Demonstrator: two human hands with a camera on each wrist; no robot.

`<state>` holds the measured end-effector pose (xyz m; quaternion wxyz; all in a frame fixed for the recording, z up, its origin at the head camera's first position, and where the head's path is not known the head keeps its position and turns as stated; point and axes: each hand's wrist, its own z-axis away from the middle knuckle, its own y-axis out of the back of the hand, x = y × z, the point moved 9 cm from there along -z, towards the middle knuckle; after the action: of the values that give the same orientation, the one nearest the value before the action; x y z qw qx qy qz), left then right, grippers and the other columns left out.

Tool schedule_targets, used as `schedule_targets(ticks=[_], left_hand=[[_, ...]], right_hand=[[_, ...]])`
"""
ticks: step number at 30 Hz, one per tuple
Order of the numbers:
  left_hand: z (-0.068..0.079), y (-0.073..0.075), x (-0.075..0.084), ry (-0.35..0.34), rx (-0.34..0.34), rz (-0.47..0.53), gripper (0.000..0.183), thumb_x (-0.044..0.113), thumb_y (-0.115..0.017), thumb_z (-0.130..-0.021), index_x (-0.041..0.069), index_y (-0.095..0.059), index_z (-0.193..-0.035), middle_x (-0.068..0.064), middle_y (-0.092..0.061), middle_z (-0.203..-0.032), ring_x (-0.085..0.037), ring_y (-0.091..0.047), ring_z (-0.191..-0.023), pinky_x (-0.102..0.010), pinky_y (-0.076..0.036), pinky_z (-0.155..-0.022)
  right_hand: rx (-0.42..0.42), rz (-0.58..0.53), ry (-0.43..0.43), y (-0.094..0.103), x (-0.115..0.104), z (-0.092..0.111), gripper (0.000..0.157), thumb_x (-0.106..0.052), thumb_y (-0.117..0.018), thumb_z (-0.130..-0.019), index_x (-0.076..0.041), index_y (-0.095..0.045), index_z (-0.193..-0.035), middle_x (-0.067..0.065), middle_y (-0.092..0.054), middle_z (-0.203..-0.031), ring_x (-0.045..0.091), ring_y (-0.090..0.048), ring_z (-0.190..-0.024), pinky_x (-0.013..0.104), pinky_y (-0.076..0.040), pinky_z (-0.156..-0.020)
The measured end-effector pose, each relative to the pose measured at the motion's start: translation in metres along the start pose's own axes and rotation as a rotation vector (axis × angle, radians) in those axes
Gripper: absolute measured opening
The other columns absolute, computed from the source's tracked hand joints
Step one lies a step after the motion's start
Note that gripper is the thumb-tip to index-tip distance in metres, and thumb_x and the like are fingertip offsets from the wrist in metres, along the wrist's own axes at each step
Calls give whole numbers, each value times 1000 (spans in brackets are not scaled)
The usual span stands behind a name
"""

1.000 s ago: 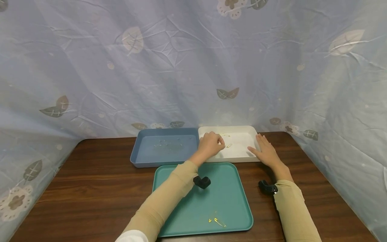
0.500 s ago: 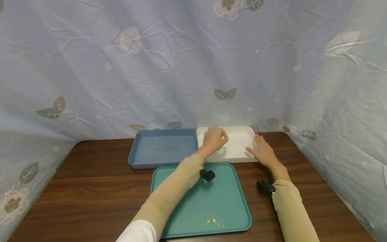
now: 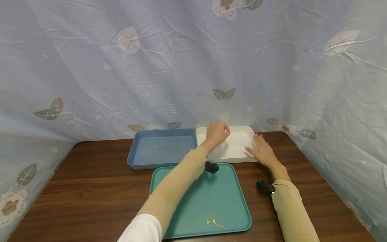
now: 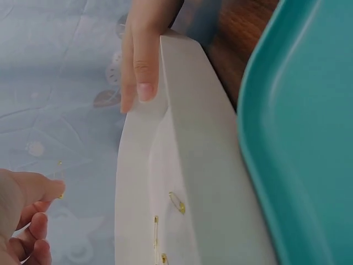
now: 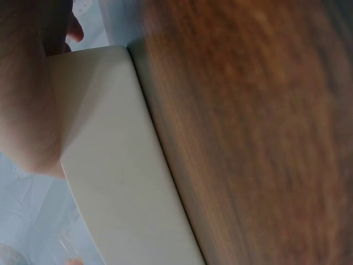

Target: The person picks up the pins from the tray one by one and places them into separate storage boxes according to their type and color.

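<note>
My left hand (image 3: 216,133) is raised over the white tray (image 3: 242,153), thumb and fingertip pinching a small gold safety pin (image 4: 61,195). Most of that pin is hidden by the fingers. Inside the white tray lie more gold safety pins, one of them a small pin (image 4: 177,202) near the wall in the left wrist view. My right hand (image 3: 264,152) rests with extended fingers on the tray's right rim. On the green tray (image 3: 217,188), near its front edge, are a few gold pins, the largest a safety pin (image 3: 218,224).
A blue tray (image 3: 142,158) with several small silvery pins stands left of the white one. All trays are on a dark wooden table (image 3: 90,188). Directly behind hangs a patterned curtain (image 3: 169,84). Both wrists wear black straps (image 3: 266,188).
My left hand has moved right and away from me across the white tray, lifting a little. The right hand stays at the rim. The head view has shifted slightly.
</note>
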<state>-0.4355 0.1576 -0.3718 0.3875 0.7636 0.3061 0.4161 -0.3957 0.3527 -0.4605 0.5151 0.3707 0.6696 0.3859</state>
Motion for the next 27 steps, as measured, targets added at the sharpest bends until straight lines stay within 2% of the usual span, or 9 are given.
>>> schedule_targets(ticks=[10,16,27], left_hand=[[-17,-1,4,37,-2,15,13,27,-64,-92,20,-75,-94,2,-71,-104,-21,-63,-102,-38,-51,-84],[-21,-4,8,67,-22,28,12,27,-63,-92,22,-74,-94,1,-67,-108,-23,-58,-107,-41,-47,-90],[-28,-5,14,86,-10,40,12,24,-62,-92,21,-73,-93,2,-68,-106,-23,-58,-105,-41,-48,-90]], right_hand=[[-15,1,-9,0,1,-1,86,-49,-48,-98,6,-12,-153,28,-11,-160,48,-7,-148,68,-10,-114],[-13,-5,-16,-1,1,-2,86,-49,-49,-98,6,-13,-153,27,-11,-161,47,-7,-149,68,-10,-115],[-9,-14,-20,0,1,0,85,-47,-49,-98,6,-13,-153,27,-11,-161,47,-7,-149,67,-9,-115]])
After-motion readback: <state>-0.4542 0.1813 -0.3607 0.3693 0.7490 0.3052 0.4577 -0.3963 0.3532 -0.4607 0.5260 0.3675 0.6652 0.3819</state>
